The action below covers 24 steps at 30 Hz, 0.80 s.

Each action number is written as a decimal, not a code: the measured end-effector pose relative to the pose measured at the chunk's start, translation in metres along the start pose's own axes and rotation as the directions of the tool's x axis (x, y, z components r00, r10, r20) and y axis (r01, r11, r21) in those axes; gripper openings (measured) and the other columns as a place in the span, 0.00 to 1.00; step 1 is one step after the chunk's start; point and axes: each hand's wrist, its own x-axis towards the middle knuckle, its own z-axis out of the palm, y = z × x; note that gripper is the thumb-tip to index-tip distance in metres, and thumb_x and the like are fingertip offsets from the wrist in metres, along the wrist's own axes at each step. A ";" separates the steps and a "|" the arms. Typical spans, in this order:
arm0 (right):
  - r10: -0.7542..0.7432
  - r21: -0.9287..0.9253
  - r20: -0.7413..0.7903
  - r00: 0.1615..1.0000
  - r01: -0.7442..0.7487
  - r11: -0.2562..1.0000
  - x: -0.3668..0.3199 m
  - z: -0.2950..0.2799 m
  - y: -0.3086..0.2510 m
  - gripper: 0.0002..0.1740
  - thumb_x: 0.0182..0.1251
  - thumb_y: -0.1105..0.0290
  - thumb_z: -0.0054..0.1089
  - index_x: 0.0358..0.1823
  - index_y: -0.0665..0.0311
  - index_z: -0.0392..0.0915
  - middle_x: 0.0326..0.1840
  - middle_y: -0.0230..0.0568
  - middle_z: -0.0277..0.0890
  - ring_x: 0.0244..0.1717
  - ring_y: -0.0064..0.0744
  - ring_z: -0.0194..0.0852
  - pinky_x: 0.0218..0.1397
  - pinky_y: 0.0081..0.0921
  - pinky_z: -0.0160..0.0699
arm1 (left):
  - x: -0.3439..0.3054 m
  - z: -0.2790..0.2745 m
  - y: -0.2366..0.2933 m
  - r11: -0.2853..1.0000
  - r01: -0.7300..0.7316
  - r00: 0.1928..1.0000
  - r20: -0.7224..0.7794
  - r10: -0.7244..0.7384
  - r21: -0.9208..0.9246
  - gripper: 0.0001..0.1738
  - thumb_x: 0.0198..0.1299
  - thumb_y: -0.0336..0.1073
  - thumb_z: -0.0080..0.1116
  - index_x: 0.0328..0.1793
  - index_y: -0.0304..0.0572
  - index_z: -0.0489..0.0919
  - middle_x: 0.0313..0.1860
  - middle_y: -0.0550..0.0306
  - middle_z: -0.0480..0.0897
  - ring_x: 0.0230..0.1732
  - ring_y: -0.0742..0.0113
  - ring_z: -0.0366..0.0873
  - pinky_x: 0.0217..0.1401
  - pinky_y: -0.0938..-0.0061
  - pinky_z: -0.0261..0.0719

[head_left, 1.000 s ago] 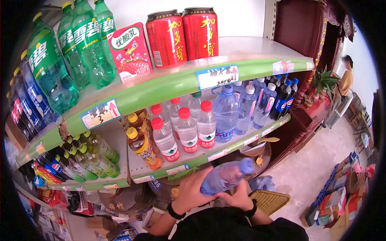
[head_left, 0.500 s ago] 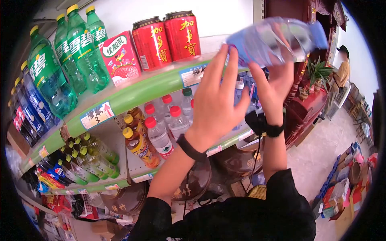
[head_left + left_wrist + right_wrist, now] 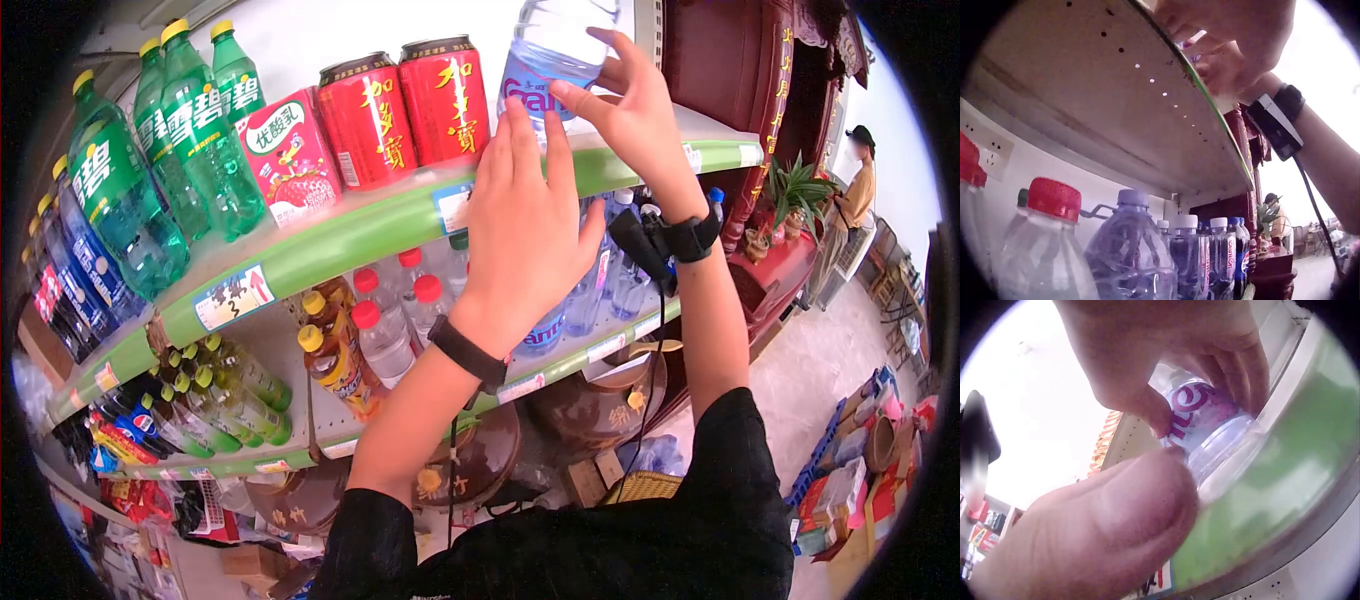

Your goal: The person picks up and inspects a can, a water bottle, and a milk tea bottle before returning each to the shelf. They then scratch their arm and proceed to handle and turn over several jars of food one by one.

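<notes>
A clear bottle with a blue and purple label (image 3: 545, 75) stands roughly upright on the upper shelf, right of the red cans (image 3: 445, 100). My right hand (image 3: 645, 125) grips it from the right; in the right wrist view, thumb and fingers lie around the label (image 3: 1200, 409). My left hand (image 3: 530, 220) is raised before the green shelf edge (image 3: 340, 215), fingers straight, fingertips at the bottle's lower part. Whether they touch it I cannot tell. The bottle's top is cut off in the head view.
Green bottles (image 3: 195, 130) and a pink carton (image 3: 290, 155) stand left of the cans. Below are red-capped water bottles (image 3: 380, 340) and a large handled bottle (image 3: 1132, 250). Brown jars (image 3: 590, 405) sit under the shelves. A person (image 3: 855, 200) stands far right.
The bottle has gone from tilted in both hands to roughly upright on the upper shelf beside the cans. Both hands rose with it, then shifted left; the left hand's fingers have straightened.
</notes>
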 end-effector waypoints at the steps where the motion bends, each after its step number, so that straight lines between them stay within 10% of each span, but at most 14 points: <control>1: 0.031 -0.031 0.047 0.998 -0.030 0.999 0.006 -0.003 0.002 0.38 0.59 0.68 0.77 0.66 0.79 0.68 0.50 0.57 0.85 0.48 0.37 0.87 0.48 0.30 0.86 | 0.003 0.000 0.000 0.999 -0.003 1.000 0.021 0.002 0.038 0.42 0.59 0.47 0.68 0.72 0.23 0.70 0.72 0.20 0.67 0.71 0.33 0.71 0.73 0.52 0.71; 7: 0.295 -0.035 0.313 0.903 -0.299 0.954 0.038 -0.011 0.006 0.44 0.60 0.59 0.77 0.68 0.83 0.67 0.49 0.55 0.84 0.48 0.38 0.85 0.49 0.32 0.87 | 0.023 -0.004 0.007 0.976 -0.019 0.987 0.161 -0.017 0.216 0.39 0.64 0.55 0.62 0.63 0.20 0.77 0.63 0.19 0.76 0.58 0.37 0.81 0.61 0.53 0.79; 21: 0.373 -0.198 0.581 0.724 -0.319 0.927 0.087 0.008 0.050 0.36 0.68 0.57 0.68 0.68 0.74 0.68 0.63 0.50 0.78 0.67 0.42 0.76 0.66 0.47 0.82 | 0.061 0.029 0.000 0.987 0.129 0.941 0.303 -0.151 0.091 0.27 0.70 0.50 0.51 0.33 0.33 0.86 0.26 0.37 0.84 0.27 0.43 0.86 0.31 0.51 0.84; 24: 0.333 -0.172 0.623 0.708 -0.291 0.941 0.092 0.007 0.059 0.46 0.70 0.57 0.68 0.76 0.80 0.55 0.65 0.61 0.73 0.64 0.47 0.77 0.61 0.41 0.88 | 0.064 0.037 -0.002 0.982 0.161 0.936 0.300 -0.185 0.102 0.28 0.72 0.51 0.49 0.30 0.35 0.86 0.23 0.38 0.83 0.26 0.42 0.85 0.31 0.50 0.83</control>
